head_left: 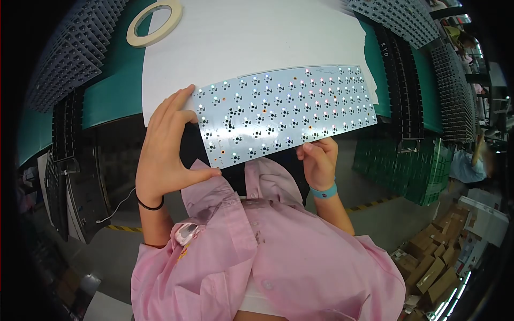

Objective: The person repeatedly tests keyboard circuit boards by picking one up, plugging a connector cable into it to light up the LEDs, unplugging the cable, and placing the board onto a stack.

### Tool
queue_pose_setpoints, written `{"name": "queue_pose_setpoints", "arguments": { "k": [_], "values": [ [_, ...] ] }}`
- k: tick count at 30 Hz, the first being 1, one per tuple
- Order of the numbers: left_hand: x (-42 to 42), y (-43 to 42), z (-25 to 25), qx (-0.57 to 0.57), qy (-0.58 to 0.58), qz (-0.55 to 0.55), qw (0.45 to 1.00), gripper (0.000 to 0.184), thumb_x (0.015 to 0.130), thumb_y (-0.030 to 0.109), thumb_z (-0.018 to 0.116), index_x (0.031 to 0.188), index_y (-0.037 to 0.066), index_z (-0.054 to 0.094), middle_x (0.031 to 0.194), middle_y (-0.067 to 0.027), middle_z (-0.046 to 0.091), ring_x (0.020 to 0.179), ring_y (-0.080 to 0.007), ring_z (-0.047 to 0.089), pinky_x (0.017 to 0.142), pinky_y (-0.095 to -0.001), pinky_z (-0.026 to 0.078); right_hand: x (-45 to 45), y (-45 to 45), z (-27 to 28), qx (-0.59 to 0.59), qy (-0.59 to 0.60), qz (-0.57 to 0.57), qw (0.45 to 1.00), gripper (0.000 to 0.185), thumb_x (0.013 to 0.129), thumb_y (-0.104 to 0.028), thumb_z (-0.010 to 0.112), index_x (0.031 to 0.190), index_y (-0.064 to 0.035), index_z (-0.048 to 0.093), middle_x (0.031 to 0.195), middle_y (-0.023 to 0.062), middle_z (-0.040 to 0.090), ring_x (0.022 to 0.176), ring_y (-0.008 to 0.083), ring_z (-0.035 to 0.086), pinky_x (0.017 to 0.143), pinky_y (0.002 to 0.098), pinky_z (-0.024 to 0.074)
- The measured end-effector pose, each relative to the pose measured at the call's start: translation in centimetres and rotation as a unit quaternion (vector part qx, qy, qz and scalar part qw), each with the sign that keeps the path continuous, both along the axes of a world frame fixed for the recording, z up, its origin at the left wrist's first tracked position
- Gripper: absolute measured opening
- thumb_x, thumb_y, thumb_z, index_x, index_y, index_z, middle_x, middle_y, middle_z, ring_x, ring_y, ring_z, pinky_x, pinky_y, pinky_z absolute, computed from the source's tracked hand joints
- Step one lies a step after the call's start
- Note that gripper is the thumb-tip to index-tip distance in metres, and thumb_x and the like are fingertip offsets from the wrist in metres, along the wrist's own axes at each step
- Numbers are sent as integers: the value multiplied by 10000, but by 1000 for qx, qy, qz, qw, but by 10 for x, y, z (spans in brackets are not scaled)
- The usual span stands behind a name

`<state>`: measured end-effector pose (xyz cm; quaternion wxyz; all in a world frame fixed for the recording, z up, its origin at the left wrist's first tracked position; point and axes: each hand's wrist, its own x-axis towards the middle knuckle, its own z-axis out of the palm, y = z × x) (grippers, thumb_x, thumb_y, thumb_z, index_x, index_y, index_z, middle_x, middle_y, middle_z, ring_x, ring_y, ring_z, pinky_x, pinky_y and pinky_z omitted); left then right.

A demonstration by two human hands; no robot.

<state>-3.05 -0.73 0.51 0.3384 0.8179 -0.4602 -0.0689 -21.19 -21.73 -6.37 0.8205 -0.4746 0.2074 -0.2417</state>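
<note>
A white keyboard circuit board, dotted with black switch holes and small lit LEDs of several colours, is held tilted over the front of the bench. My left hand grips its left end, thumb at the near corner and fingers along the upper left edge. At the near long edge, right of the middle, my right hand pinches the board between thumb and curled fingers. White paper lies behind the board on the green bench top.
A roll of masking tape rests at the paper's far left corner. Racked boards stand in black holders at left and right. Green crates and cardboard boxes are at the right. Another person is at far right.
</note>
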Motion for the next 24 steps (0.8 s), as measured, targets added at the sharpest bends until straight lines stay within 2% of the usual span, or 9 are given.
{"name": "queue_pose_setpoints", "arguments": {
  "k": [24],
  "values": [
    [1, 1, -7, -9, -6, 0, 1000, 676, 363, 402, 830, 845, 86, 476, 1356, -131, 415, 1249, -340, 361, 1013, -411, 282, 2, 1, 0, 4, 7, -12, 1000, 156, 728, 14, 552, 876, 56, 579, 679, 104, 584, 580, 155, 517, 542, 224, 407]
  ]
}}
